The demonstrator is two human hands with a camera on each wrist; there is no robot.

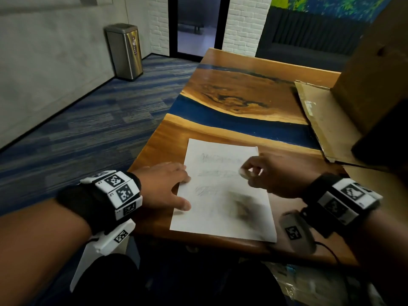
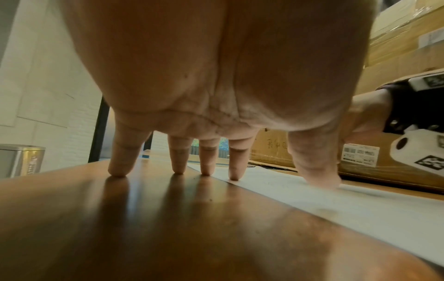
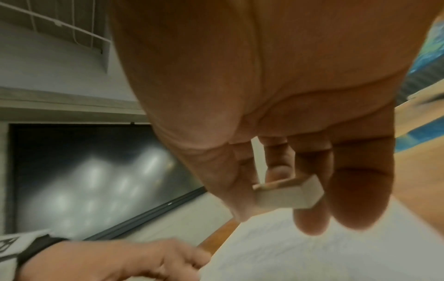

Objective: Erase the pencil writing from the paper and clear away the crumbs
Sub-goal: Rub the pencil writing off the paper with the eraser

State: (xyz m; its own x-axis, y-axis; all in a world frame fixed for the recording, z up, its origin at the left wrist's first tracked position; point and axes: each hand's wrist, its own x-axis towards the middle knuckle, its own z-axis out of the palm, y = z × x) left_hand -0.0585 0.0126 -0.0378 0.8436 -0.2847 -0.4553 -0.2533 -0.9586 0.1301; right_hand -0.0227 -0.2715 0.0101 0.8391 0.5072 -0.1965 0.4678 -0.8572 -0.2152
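A white sheet of paper (image 1: 223, 195) with faint pencil scribbles lies on the wooden table (image 1: 220, 89). My left hand (image 1: 167, 186) rests flat with spread straight fingers. Its thumb (image 2: 317, 171) and forefinger press the paper's left edge (image 2: 360, 213), and the other fingertips stand on bare wood. My right hand (image 1: 265, 175) hovers over the sheet's upper right and pinches a small white eraser (image 3: 288, 194) between thumb and fingers, just above the paper (image 3: 312, 252). A dark smudge marks the sheet's lower half (image 1: 240, 206).
Flattened cardboard (image 1: 324, 120) and a big cardboard box (image 1: 375, 69) crowd the table's right side. A steel bin (image 1: 125, 49) stands on the carpet at the far left. The table's left edge runs just beside my left hand.
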